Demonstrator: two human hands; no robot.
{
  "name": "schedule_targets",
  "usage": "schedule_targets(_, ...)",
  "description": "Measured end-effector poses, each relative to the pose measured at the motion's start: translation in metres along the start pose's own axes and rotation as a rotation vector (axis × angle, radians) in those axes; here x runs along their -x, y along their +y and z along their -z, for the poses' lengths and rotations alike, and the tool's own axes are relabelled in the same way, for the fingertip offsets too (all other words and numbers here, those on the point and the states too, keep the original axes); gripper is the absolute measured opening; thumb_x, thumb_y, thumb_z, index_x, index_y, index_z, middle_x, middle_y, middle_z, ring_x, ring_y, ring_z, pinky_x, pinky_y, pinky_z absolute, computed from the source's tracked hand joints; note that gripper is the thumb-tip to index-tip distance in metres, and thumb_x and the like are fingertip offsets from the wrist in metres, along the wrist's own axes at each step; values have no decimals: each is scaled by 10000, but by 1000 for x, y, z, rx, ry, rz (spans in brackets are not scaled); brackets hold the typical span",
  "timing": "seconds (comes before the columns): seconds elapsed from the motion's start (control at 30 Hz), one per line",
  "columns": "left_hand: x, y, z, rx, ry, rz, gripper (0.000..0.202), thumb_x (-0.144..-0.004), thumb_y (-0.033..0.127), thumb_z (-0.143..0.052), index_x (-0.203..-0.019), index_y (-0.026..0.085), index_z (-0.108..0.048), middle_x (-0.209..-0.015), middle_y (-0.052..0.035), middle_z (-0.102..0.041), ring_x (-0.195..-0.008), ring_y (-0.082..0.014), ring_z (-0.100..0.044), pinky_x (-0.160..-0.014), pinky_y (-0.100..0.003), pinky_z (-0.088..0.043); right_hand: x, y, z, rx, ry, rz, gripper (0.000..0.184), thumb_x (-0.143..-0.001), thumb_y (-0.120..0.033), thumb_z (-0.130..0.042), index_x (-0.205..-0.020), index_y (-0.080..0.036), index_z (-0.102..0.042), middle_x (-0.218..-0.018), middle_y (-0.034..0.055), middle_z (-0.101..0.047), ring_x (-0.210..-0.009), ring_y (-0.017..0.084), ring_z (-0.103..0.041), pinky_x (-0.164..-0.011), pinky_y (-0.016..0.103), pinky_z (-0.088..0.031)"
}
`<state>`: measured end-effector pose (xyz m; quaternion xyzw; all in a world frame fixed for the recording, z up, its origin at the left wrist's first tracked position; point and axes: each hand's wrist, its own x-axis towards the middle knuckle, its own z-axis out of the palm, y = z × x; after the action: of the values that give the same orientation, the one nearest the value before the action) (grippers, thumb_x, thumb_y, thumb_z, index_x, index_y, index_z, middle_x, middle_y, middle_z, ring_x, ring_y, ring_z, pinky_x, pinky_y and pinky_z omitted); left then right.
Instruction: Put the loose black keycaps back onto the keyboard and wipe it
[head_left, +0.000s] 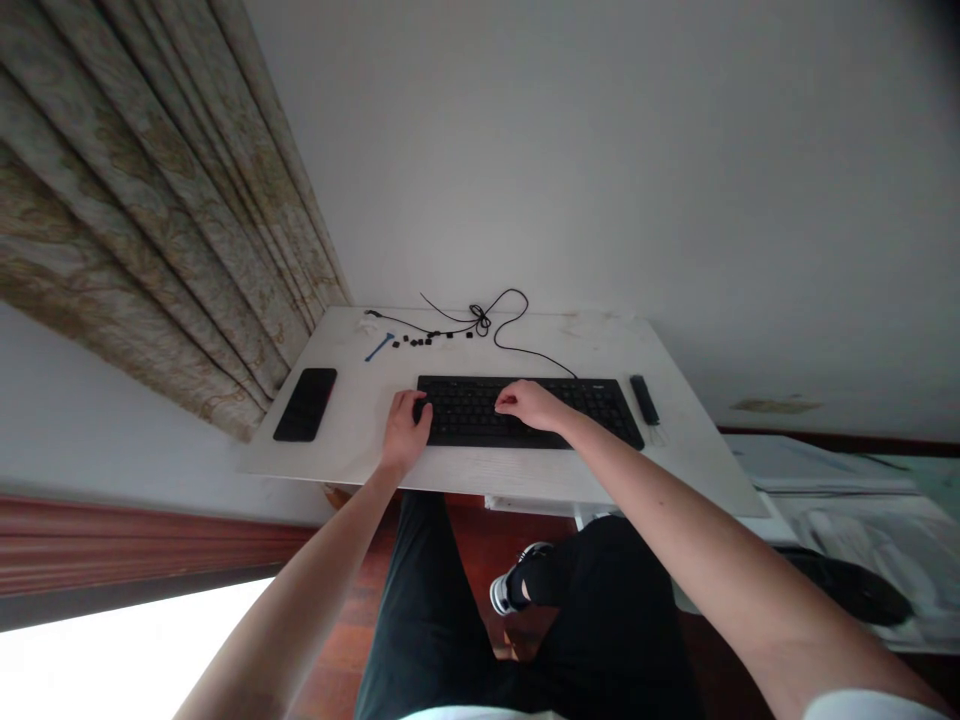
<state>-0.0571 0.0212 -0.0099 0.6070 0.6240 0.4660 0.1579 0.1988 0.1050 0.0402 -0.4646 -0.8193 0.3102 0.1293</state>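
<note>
Left hand (406,428) grips keyboard (469,415) at left edge; right hand (529,405) bunched over it, can't tell on what. Keyboard slip could drag cable (481,321), scattering loose keycaps (428,341).

1 black phone (306,404) is laid flat near the left end of a white table (360,425). A patterned curtain (150,180) is hung at the left, beside a pale wall (600,150) marked low at the right by a yellowish patch (776,405). Below, a reddish-brown floor (476,545) is seen.
</note>
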Motion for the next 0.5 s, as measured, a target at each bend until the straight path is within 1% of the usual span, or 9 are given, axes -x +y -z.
schedule_targets(0.1,0,3,2,-13,-8,-1,162,-903,216,-554,-1053,223,-615,-1100,-83,-612,-1112,-230,-606,-1009,-419,-489,-8,0,1,-2,-43,-25,90,-757,-212,-710,-676,-224,-749,-697,27,-732,-650,183,-653,-612,285,-466)
schedule_targets(0.2,1,5,3,-21,-16,2,166,-903,217,-556,-1059,221,-615,-1108,-85,-614,-1122,-232,-602,-1013,-420,-485,-17,-1,4,-16,-103,-63,44,-682,-192,-760,-658,-225,-741,-653,13,-714,-614,177,-638,-587,283,-447)
schedule_targets(0.27,1,5,3,-19,-19,5,169,-903,218,-559,-1062,221,-614,-1112,-84,-614,-1121,-231,-604,-1011,-418,-487,-22,-1,7,-20,-135,-85,60,-645,-185,-776,-666,-226,-737,-638,3,-704,-594,174,-628,-563,279,-431)
schedule_targets(0.43,0,2,1,-14,-19,11,168,-902,219,-560,-1061,223,-615,-1110,-81,-613,-1120,-229,-605,-1005,-410,-491,-28,0,12,-18,-197,-77,25,-665,-219,-752,-652,-227,-732,-628,7,-697,-600,175,-623,-570,284,-421)
schedule_targets(0.5,0,2,0,-13,-18,13,170,-903,219,-558,-1064,219,-615,-1109,-83,-613,-1117,-230,-604,-1002,-411,-493,-30,1,12,15,-198,-87,44,-657,-232,-767,-668,-226,-725,-628,4,-688,-591,172,-610,-557,284,-406)
